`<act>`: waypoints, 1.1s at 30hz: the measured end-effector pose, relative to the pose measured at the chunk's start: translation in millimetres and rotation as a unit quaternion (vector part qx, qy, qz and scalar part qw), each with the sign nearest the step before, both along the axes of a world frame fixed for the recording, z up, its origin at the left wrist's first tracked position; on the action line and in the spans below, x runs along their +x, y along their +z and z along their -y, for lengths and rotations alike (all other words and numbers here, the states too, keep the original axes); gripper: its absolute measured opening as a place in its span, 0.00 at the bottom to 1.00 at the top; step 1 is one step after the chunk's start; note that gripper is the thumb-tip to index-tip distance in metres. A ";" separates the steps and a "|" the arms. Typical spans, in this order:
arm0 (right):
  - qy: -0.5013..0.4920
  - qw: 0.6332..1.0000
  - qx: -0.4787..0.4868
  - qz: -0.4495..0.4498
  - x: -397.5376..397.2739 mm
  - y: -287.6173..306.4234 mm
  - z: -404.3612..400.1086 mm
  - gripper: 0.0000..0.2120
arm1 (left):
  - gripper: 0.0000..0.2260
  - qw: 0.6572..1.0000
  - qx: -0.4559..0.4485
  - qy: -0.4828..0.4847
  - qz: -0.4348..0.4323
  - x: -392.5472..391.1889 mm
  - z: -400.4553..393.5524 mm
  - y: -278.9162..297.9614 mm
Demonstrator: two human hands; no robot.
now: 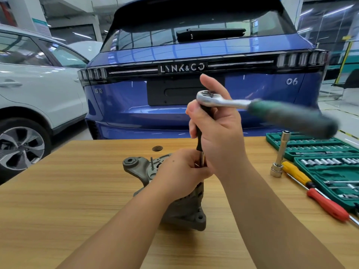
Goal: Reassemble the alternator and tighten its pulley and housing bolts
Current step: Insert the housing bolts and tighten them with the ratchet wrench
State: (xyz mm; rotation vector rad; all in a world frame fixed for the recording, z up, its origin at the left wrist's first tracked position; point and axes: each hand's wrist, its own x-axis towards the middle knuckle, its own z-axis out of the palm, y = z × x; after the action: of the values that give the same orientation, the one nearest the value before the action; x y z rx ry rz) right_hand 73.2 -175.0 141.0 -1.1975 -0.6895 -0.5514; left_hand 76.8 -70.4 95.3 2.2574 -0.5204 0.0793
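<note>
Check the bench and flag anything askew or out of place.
One oddity: a long socket extension stands on end on the wooden table beside the open socket set case, leaning slightly, not stowed. Two screwdrivers, yellow and red, lie loose beside it.

One head view only, looking forward and down from above the person's own forearms. Close below sits the table (77, 191) with both hands at centre; beyond its far edge the view faces the blue car's (194, 55) tail. Wide-angle, edges bowed.
</note>
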 end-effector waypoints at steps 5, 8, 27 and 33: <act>0.078 0.996 0.034 -0.016 4.7 -4.0 2.2 0.24 | 0.05 0.999 0.037 0.026 -0.002 3.5 -0.6 -2.7; 0.187 0.979 0.060 -0.050 5.7 -3.4 8.3 0.20 | 0.03 0.999 0.022 0.029 -0.002 6.2 -1.8 -4.8; 0.018 0.999 0.025 -0.008 4.7 -2.0 -3.2 0.19 | 0.05 0.999 0.025 0.019 0.014 1.3 1.8 0.1; 0.149 0.986 0.065 -0.049 3.3 -0.4 3.1 0.19 | 0.05 1.000 0.013 0.029 0.001 5.9 0.7 -5.7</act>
State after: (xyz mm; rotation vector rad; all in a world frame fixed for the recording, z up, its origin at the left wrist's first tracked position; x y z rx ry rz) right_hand 76.5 -178.1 140.6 -0.9720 -0.7221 -0.2813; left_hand 82.8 -71.2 89.6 2.2973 -0.4605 0.1045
